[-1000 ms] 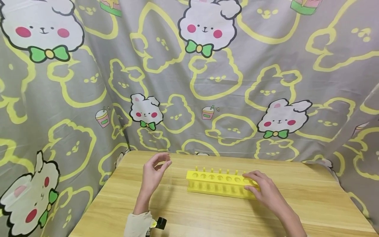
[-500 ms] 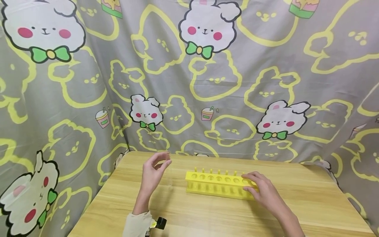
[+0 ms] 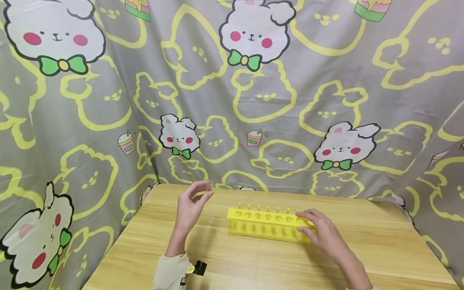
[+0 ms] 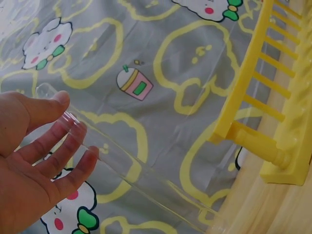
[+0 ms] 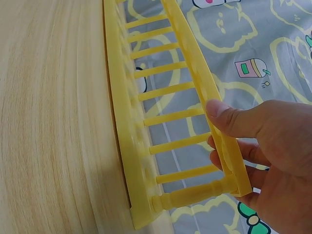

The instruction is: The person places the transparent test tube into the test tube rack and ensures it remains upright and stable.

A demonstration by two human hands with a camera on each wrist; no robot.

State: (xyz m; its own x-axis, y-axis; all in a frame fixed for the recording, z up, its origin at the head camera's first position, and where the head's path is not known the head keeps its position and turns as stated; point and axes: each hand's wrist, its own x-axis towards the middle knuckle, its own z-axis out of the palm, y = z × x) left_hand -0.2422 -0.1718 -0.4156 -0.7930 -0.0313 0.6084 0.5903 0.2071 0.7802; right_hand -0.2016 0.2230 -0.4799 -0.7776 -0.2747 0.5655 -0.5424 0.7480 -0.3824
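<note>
A yellow test-tube rack [image 3: 266, 225] with a row of holes and pegs stands on the wooden table [image 3: 253, 266]. My right hand [image 3: 308, 225] grips the rack's right end; in the right wrist view the thumb lies on the top bar [image 5: 214, 97] and the fingers curl behind it. My left hand [image 3: 204, 192] is raised left of the rack and pinches a clear glass tube [image 4: 131, 170] near its open top between thumb and fingers [image 4: 68, 141]. The tube slants down toward the table, its lower end close to the rack's left end [image 4: 258, 146]. The rack's holes look empty.
A grey curtain [image 3: 232, 100] printed with bunnies and yellow outlines closes off the back and both sides of the table. A small black camera clip [image 3: 198, 267] sits at my left wrist. Bare wood lies in front of the rack and to its right.
My left hand has lifted the tube slightly and drawn it a little toward the rack. The right hand stays on the rack's right end.
</note>
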